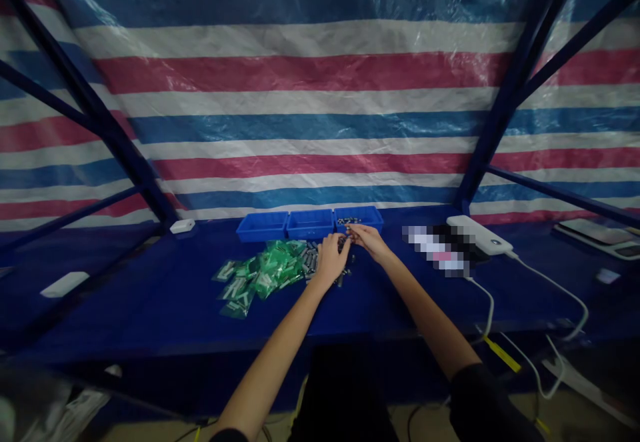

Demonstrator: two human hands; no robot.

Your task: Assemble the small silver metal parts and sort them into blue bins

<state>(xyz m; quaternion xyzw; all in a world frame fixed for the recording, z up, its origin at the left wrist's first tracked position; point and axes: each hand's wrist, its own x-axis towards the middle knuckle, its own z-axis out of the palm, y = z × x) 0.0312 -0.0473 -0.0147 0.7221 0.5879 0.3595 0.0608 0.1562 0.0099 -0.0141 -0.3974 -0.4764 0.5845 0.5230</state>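
Note:
My left hand (331,261) rests over a pile of small metal parts (311,260), its thumb apart from its fingers. Just right of it, at the front of the right-hand blue bin (373,217), my right hand (369,239) has its fingertips pinched together. What they hold is too small to make out. More small metal pieces (349,221) lie inside that bin. Left of the pile is a heap of green-tinted clear plastic bags (275,265), each with small pieces in it.
Two more blue bins, the left one (263,227) and the middle one (310,224), adjoin the right bin. At right lie a phone-like pixelated item (437,249), a white power bank (479,235) and cables (545,282). A dark blue frame post (495,129) stands behind.

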